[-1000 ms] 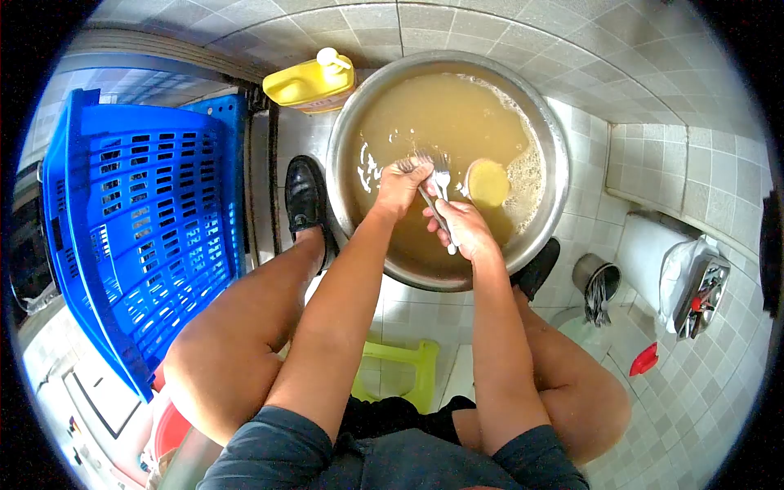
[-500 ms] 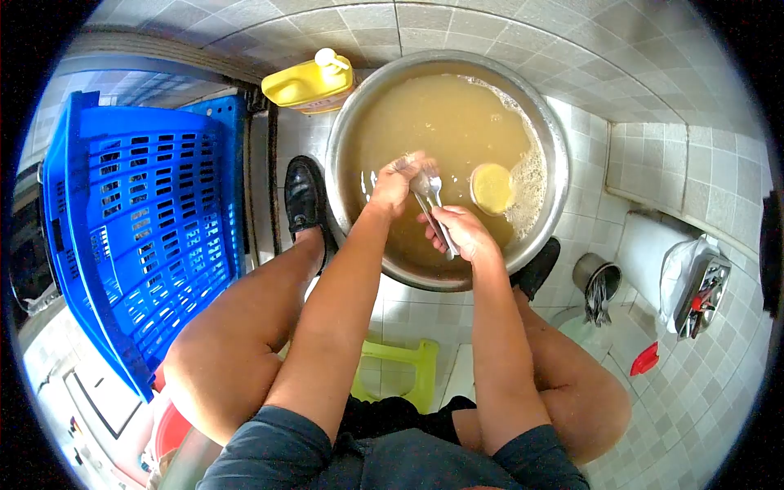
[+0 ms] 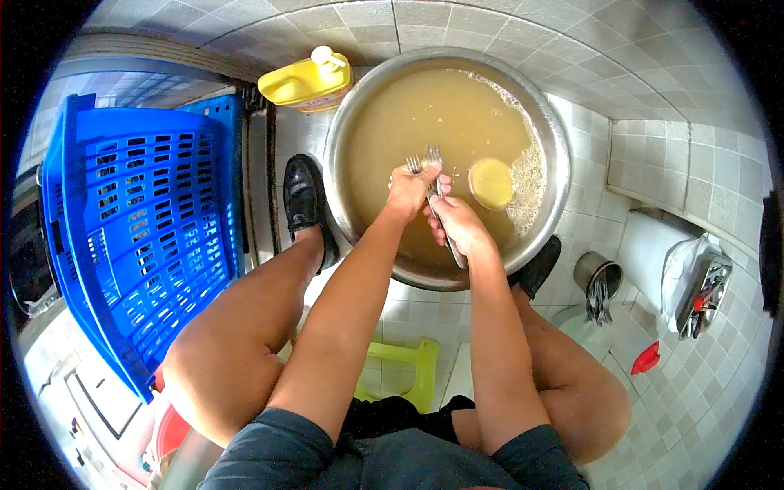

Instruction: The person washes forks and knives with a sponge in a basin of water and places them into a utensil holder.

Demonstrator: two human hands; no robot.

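Pale tiled floor (image 3: 584,219) lies around a metal basin (image 3: 559,163) of cloudy brown water, with two forks (image 3: 434,189) held over it. They look slim, silvery and shiny. Compared with half a second ago, the left hand (image 3: 408,189) is nearer the right hand (image 3: 460,224), covering the forks' necks. Both hands' fingers grip them. Tines point away from the person; the long axis slants, handles toward the right knee.
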